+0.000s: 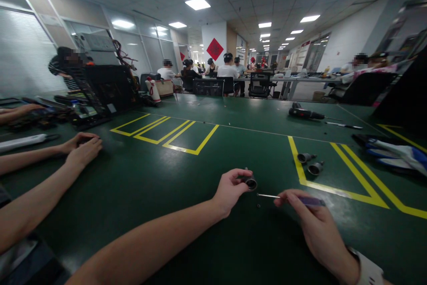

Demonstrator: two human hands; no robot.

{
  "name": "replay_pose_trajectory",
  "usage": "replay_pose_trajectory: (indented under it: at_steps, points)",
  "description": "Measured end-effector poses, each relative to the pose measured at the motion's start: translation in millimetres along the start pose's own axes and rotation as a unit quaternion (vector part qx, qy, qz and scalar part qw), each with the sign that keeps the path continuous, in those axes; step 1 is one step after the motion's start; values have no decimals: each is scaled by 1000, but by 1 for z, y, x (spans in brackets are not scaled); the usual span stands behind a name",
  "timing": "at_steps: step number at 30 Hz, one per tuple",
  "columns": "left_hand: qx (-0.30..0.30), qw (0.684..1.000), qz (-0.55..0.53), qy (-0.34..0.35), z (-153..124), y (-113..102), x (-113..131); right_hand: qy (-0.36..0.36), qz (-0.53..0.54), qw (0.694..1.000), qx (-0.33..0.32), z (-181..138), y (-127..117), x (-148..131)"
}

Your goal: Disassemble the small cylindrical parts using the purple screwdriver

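Between the thumb and fingers of my left hand point(230, 191) is a grey cup-shaped metal piece point(251, 183), its hollow end facing me. My right hand point(313, 220) grips a screwdriver point(312, 201) by its purplish handle. The thin shaft points left, its tip just below and right of the metal piece, apart from it. A tiny dark ring-like part point(258, 206) lies on the green table below the tip. Farther right, two similar metal pieces, one cup-shaped piece point(304, 158) and another cup-shaped piece point(315, 168), rest on their sides within yellow tape lines.
A black power drill point(305, 113) and a pen point(343, 125) lie at the back right. Blue-and-white gloves point(396, 154) sit at the right edge. To my left, a co-worker's hands point(83, 149) rest on the table. Dark equipment point(106, 89) stands at the far left.
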State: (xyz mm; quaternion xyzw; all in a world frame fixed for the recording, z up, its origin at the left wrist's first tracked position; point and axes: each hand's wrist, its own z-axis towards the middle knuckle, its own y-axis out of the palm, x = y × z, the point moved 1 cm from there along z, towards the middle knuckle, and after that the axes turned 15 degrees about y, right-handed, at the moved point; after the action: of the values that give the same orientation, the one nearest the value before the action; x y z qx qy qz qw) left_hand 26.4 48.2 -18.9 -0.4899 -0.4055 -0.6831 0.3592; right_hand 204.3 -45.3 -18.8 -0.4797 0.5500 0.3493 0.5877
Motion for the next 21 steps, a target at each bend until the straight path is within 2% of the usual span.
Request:
replay_pose_trajectory:
  at_steps: [6,14,21]
  points:
    - [-5,1000,-7,19,1,1,-3,-108,-123,986,-40,-11,9,-11]
    - [-14,999,-22,29,1,0,-6,-242,-230,942,-41,-10,12,1]
    - [26,999,-6,38,2,7,-4,-313,-284,905,-44,-12,16,1]
